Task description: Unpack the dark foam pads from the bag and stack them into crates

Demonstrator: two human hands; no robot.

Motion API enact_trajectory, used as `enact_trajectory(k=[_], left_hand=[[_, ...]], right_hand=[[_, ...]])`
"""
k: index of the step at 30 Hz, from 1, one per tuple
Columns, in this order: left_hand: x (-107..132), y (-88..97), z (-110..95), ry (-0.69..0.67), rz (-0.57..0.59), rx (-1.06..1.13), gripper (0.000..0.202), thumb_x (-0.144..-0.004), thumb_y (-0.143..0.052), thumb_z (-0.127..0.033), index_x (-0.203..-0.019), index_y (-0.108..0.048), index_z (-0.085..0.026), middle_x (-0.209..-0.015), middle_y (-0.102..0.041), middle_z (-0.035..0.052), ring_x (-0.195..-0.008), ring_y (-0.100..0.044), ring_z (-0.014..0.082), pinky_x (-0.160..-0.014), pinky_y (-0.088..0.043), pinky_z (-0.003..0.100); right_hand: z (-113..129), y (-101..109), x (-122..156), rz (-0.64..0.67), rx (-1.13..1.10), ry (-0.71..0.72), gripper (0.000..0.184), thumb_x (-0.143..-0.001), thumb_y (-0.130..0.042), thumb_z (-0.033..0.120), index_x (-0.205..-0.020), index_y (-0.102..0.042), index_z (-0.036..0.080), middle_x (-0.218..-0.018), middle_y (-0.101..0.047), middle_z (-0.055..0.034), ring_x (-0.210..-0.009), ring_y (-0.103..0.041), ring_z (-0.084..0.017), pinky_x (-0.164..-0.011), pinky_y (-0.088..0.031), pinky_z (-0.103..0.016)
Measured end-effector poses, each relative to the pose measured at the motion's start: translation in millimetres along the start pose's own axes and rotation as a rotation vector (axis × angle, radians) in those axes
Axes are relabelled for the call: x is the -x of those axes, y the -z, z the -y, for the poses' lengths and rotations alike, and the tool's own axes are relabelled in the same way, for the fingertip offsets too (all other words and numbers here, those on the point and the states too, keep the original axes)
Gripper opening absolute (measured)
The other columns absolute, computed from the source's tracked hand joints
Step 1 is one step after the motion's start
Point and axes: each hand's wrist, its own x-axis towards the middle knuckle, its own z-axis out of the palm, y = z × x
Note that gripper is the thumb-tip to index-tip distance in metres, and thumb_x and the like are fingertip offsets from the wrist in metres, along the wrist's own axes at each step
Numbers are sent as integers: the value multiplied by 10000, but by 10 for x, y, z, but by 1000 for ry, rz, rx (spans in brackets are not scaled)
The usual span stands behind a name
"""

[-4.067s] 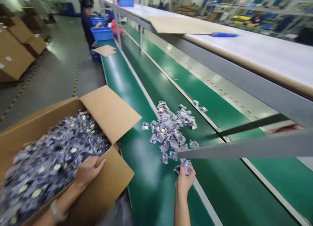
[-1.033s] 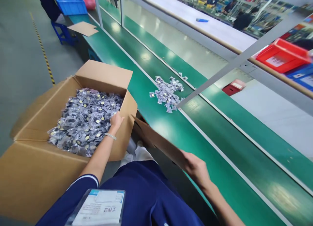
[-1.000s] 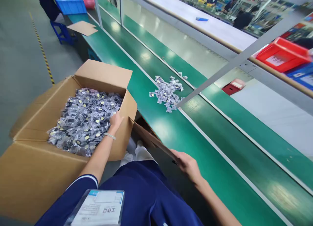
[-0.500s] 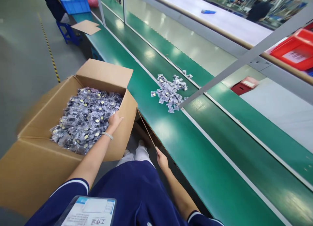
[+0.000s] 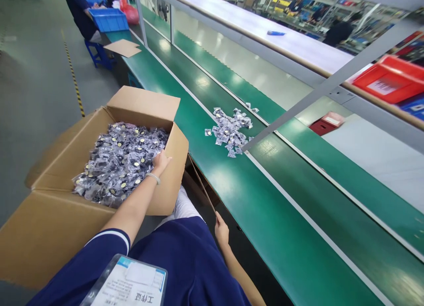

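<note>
My left hand (image 5: 161,163) is closed over the right-hand edge of an open cardboard box (image 5: 49,237), its fingers curled inside and the thumb outside. Small parts in clear plastic bags (image 5: 121,160) fill the box, dark with pale round spots. Down at the workbench's near edge, my right hand (image 5: 221,230) pinches a thin sheet of cardboard (image 5: 202,185), seen almost edge-on. Whether that sheet joins the box is hidden. On the green bench (image 5: 261,235) beyond both hands lies a loose pile of similar bagged parts (image 5: 228,128).
A slanted metal post (image 5: 298,107) rises beside the pile. Farther along the bench are a flat cardboard piece (image 5: 123,47) and a blue bin (image 5: 109,20), with a seated person (image 5: 79,12) near it. Red bins (image 5: 391,78) stand at the right.
The view has shifted slightly, so the scene sits a little lower and the box a little to the right. Both hands keep their holds; the pile looks unchanged.
</note>
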Motion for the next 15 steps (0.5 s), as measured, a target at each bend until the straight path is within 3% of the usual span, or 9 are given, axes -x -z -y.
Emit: enact_trajectory(k=[6,15], left_hand=[[-64,2,-67,-8,-13,0,518,-803,-642,-410,-1223,-483,-150,-1078,-677,160,-1037,-635,301,-822,-490,348],[-67,-38,-29,-19,-4,-2,529,-842,-578,-466,-1247,-464,-146,-1134,-656,177,-1066,-622,308,-837,-489,367]], right_hand=[[151,55,5,92,202,-61,461,-959,-263,240,-1360,-490,227,-1252,-623,-68,-1097,-623,-204,-894,-484,-262],[227,129,90,215,382,-119,452,-949,-267,199,-1325,-514,164,-1008,-698,-164,-994,-665,-256,-830,-502,-344]])
